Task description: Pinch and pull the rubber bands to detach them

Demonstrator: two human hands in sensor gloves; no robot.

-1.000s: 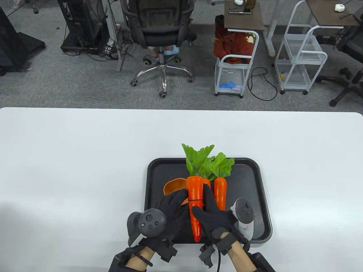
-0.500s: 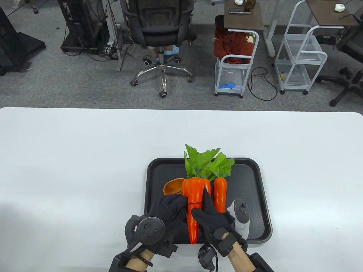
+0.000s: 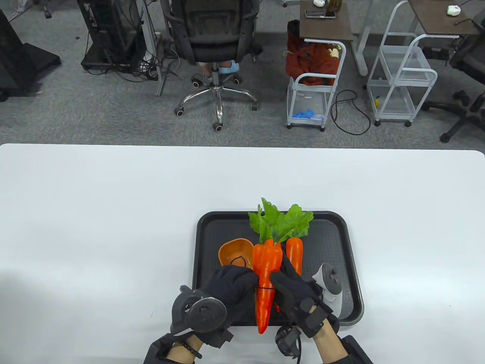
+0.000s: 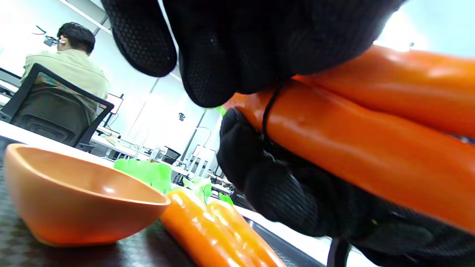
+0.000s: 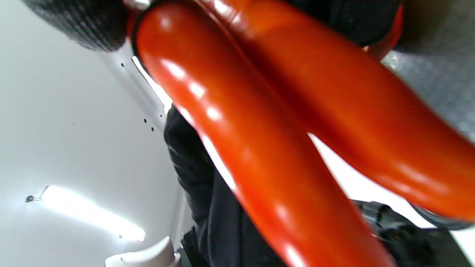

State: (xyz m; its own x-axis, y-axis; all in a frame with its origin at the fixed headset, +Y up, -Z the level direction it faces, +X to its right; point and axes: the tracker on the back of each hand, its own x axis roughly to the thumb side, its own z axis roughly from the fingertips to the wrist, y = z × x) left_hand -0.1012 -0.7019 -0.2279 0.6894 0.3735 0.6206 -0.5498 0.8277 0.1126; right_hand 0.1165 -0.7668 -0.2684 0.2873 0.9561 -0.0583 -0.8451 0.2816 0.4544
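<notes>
the left hand (image 3: pixel 232 285) hides where the rubber band (image 3: pixel 265 288) wraps behind the bundled carrots (image 3: pixel 265 280).

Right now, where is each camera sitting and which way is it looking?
Table view: sits high, looks down at the black tray and white table; shows the left hand and right hand around the bundled carrots.
Left wrist view: sits low by the tray, looks across it past the orange bowl; left fingers hang in.
Right wrist view: sits under the bundle, looks along it; a gloved fingertip shows.
All three share the bundled carrots; table and left wrist views share the rubber band.
</notes>
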